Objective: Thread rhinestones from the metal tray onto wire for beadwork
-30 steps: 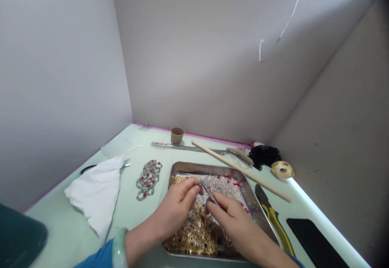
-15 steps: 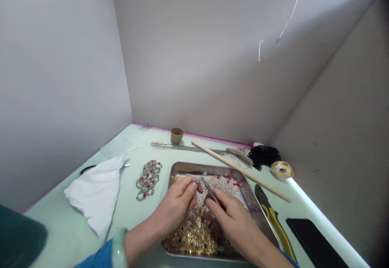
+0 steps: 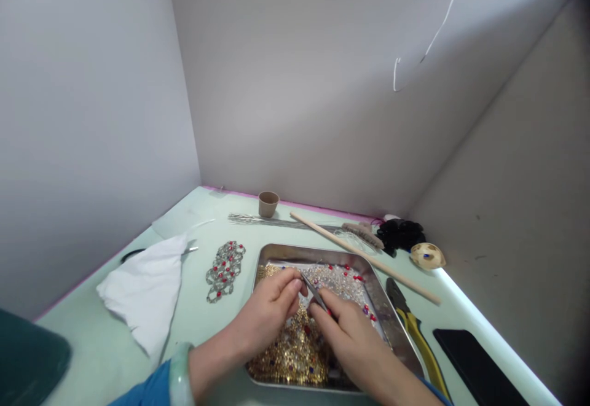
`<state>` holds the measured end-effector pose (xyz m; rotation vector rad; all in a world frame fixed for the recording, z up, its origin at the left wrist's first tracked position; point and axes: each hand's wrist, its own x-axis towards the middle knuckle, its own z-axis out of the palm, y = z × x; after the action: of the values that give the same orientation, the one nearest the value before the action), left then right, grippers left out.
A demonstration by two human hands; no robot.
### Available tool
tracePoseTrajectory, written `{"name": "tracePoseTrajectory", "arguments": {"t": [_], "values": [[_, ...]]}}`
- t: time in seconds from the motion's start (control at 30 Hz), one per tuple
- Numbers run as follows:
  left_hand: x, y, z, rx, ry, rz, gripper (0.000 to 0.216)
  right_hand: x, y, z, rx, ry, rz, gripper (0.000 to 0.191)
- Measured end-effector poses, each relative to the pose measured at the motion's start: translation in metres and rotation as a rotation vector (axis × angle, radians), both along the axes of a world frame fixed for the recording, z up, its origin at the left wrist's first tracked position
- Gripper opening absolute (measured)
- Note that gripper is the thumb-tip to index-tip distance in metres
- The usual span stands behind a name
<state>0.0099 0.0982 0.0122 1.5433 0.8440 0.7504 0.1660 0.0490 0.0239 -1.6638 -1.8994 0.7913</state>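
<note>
A steel tray [image 3: 386,308] in front of me is full of gold, silver and red beads [image 3: 295,351]. Both hands hover over it. My left hand [image 3: 270,311] has thumb and fingers pinched together on something too small to name. My right hand [image 3: 350,338] grips thin metal tweezers [image 3: 313,292], their tip pointing up-left to the left fingertips. A green bangle [image 3: 180,375] and blue sleeve show on my left wrist.
A beaded silver-and-red mesh piece [image 3: 225,269] and a white cloth [image 3: 145,289] lie left of the tray. Behind it lie a small cup [image 3: 268,204], a wire bundle [image 3: 271,222] and a wooden stick [image 3: 364,257]. To the right are yellow pliers [image 3: 417,332], a black phone [image 3: 474,366], a round shell-like object [image 3: 428,255].
Both hands stayed over the tray; the tweezers' tip shifted slightly toward the left fingertips and the view nudged a little.
</note>
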Motion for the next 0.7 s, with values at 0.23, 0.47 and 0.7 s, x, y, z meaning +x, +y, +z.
{"name": "tracePoseTrajectory", "arguments": {"t": [0.23, 0.47, 0.7], "values": [[0.0008, -0.0015, 0.0043, -0.02, 0.029, -0.021, 0.035, 0.0008, 0.0004, 0.0051, -0.023, 0.023, -0.018, 0.025], [0.0015, -0.0009, 0.0018, 0.01, 0.064, 0.019, 0.03, 0.0031, 0.0021, 0.0033, 0.011, -0.046, -0.043, 0.024], [0.0003, -0.0023, 0.0024, 0.062, 0.114, 0.052, 0.029, 0.0042, 0.0021, 0.0037, 0.024, -0.062, -0.047, 0.024]]}}
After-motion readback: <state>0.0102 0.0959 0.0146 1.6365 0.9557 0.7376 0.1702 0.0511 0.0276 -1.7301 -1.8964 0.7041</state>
